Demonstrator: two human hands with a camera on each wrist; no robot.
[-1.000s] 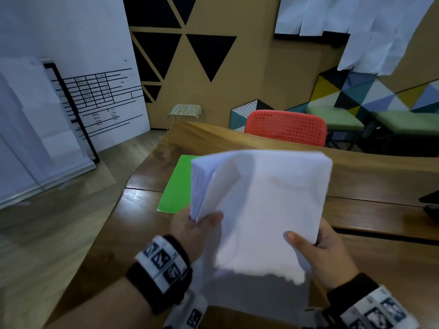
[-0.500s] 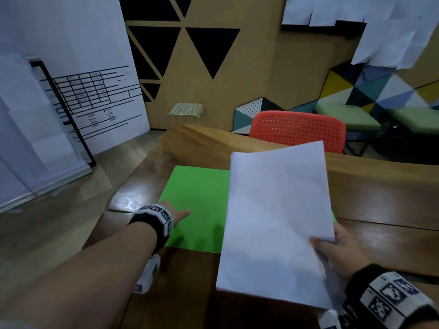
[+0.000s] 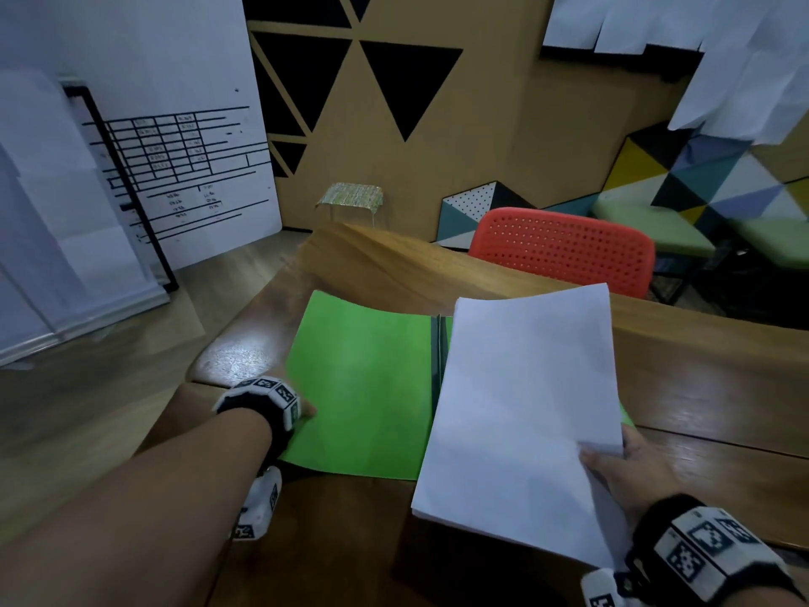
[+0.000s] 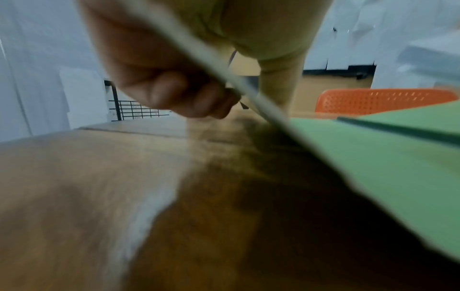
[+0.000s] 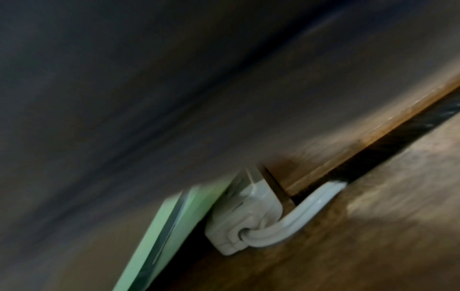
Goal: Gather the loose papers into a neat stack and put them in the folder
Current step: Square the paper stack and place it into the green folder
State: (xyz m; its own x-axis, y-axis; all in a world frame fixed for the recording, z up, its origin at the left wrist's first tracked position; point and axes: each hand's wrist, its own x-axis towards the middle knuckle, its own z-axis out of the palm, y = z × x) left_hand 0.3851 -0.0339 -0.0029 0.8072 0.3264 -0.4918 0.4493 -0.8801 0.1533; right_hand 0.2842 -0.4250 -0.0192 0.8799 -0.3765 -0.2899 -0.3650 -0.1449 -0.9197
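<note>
A green folder [image 3: 363,387] lies spread on the wooden table [image 3: 700,378], its dark spine showing beside the papers. My left hand [image 3: 306,411] is at the folder's left edge. In the left wrist view its curled fingers [image 4: 179,94] and thumb pinch the raised edge of the cover, and the green inside [image 4: 373,161] shows to the right. My right hand [image 3: 626,470] grips the lower right corner of the white paper stack [image 3: 521,409], held tilted over the folder's right half. The right wrist view shows the stack's dark underside [image 5: 174,78] and the folder's edge [image 5: 154,242].
A white plug block with a cable [image 5: 246,216] lies on the table next to the folder's edge, under the papers. A red chair [image 3: 564,251] stands behind the table's far side. A whiteboard [image 3: 184,168] leans at the left, beyond the table's left edge.
My left hand let go of the paper stack, reached left and took the folder's cover edge. My right hand alone now holds the stack, shifted right and lowered flatter.
</note>
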